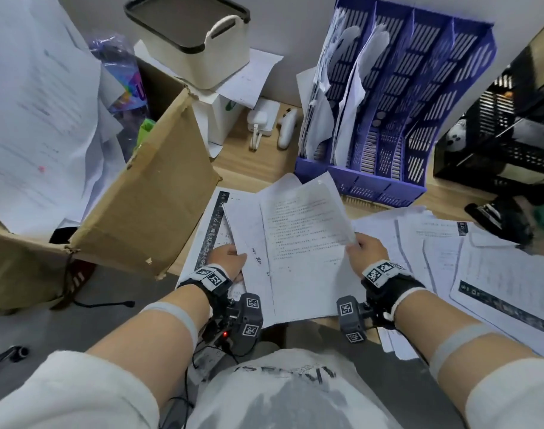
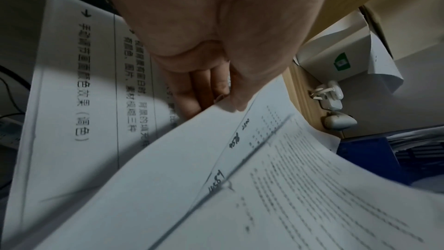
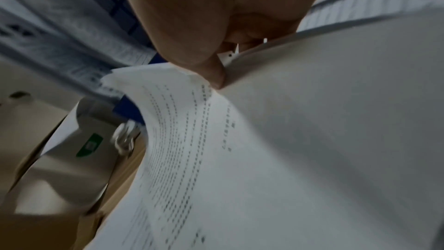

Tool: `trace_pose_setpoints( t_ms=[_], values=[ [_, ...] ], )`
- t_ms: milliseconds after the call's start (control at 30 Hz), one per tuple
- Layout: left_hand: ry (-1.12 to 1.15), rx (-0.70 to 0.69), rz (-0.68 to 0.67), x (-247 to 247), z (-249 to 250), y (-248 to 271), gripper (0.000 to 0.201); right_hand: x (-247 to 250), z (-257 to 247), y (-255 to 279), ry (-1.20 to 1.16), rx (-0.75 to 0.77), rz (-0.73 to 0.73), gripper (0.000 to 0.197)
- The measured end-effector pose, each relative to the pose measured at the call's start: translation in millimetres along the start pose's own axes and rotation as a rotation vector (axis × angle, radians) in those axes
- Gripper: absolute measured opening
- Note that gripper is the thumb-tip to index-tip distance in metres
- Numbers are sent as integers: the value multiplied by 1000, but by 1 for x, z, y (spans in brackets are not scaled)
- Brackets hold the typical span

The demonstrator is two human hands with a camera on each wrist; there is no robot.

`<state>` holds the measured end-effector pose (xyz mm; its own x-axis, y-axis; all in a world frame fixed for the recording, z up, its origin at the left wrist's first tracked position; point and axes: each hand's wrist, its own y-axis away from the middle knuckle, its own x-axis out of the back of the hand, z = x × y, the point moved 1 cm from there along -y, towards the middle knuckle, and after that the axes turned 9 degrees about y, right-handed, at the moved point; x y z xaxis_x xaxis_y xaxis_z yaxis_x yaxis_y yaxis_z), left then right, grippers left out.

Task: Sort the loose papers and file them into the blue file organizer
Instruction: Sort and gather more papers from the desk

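Both our forearms reach out over our lap to a small sheaf of printed sheets, held up off the table between our two hands. Our left hand pinches the sheaf's left edge, thumb on top and fingers beneath; our right hand pinches the right edge, thumb pressed onto the top page, which buckles upward there. The sheaf's long axis runs away from us, its far short edge pointing up and slightly right toward the blue file organizer, which stands directly beyond it at the back of the table. We judge that the filing move turns on this: the papers must go forward and tip upright to enter a slot. The two left slots already hold papers; those to the right look empty. Our right hand is the nearer one to the organizer. More loose papers lie spread on the table to the right, and a cardboard box leans at the left.
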<state>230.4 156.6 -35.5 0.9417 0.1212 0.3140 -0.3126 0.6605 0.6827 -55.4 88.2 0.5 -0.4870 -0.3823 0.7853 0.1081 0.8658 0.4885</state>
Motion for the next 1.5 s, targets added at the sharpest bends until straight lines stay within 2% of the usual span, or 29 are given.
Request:
trace_pose_setpoints(
  t_ms=[167, 333, 467, 600, 767, 833, 933, 1033, 1100, 1200, 1267, 1300, 1367, 1400, 1433, 1500],
  values=[
    [-38, -20, 4, -4, 0, -1, 11, 25, 30, 1, 3, -100, 184, 23],
    [-4, -24, 27, 1, -4, -6, 14, 36, 44, -1, 27, -163, 240, 23],
    [97, -3, 14, 0, -2, -7, 19, 30, 50, -1, 15, -171, 195, 25],
    [113, -15, 8, -9, 4, -12, 25, 18, 47, 5, -8, -88, 104, 22],
    [0, -3, 16, -20, 1, -25, 58, 13, 41, 9, 35, -46, 71, 18],
    [-14, -9, 12, -18, -1, -26, 53, 12, 38, 7, 39, -44, 73, 20],
    [-44, -44, 3, -9, -5, -25, 31, 9, 30, 3, 27, -48, 57, 25],
    [-69, -72, -34, 3, -7, -22, 30, 2, 17, 1, 35, -49, 37, 23],
    [-86, -76, -63, 5, -11, -23, 22, -5, 7, -1, 16, -46, 26, 23],
    [-20, -74, -114, -1, -13, -22, 10, -19, -6, -5, -100, -98, -18, 41],
    [124, -64, -175, -12, -10, -14, 25, -27, -13, -7, -97, -124, -70, 52],
    [176, -71, -199, -19, -9, -12, 44, -29, -15, -7, -67, -120, -100, 54],
    [163, -94, -229, -30, -9, -11, 78, -32, -18, -6, 10, -69, -168, 52],
    [126, -102, -235, -36, -9, -13, 84, -33, -18, -6, 34, -47, -190, 50],
    [90, -91, -245, -40, -6, -10, 81, -32, -18, -5, 35, -35, -200, 48],
    [92, -112, -256, -45, 4, -5, 56, -28, -14, -5, -12, -44, -168, 48]
  ],
)
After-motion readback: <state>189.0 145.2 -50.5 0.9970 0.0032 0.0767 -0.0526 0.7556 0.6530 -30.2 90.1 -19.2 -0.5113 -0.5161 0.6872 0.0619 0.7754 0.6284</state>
